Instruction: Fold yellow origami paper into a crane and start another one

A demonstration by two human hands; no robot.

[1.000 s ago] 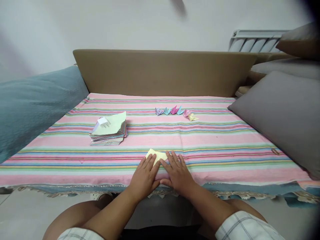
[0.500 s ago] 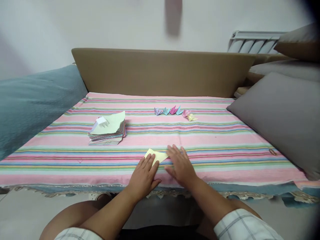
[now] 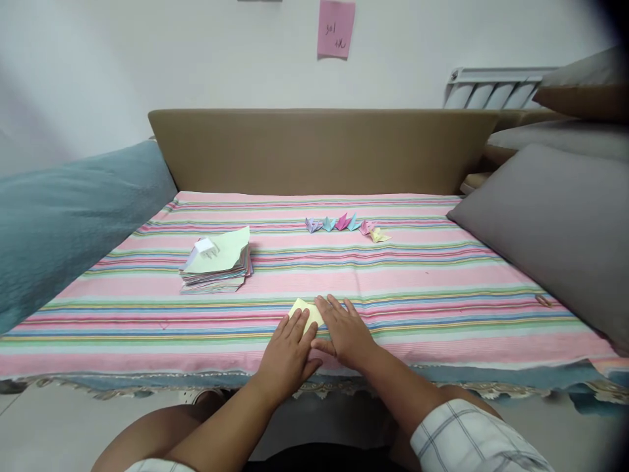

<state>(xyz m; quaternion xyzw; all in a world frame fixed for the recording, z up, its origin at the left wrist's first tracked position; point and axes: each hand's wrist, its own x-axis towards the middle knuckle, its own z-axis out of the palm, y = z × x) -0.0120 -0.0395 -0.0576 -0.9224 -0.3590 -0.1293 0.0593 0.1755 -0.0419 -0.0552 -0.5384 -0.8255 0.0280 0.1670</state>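
A folded piece of pale yellow paper (image 3: 310, 314) lies on the striped cloth (image 3: 413, 272) near the front edge. My left hand (image 3: 289, 351) rests on its left part with fingers stretched out flat. My right hand (image 3: 345, 333) lies over its right end, palm down, fingers extended and thumb spread toward my left hand. Both hands cover parts of the paper, so its full outline is hidden. Farther back stands a row of small folded paper figures (image 3: 343, 222) in purple, blue, pink and yellow.
To the left sits a stack of coloured paper sheets (image 3: 216, 278) with a small white object (image 3: 206, 247) on top. A grey cushion (image 3: 550, 229) bounds the right side, a blue-green cushion (image 3: 88, 216) the left. Behind is a brown backrest (image 3: 319, 151); a pink note (image 3: 335, 29) hangs above.
My right hand has moved left onto the right end of the yellow paper, covering its tip. My left hand stays on the paper. The camera view has tilted up slightly.
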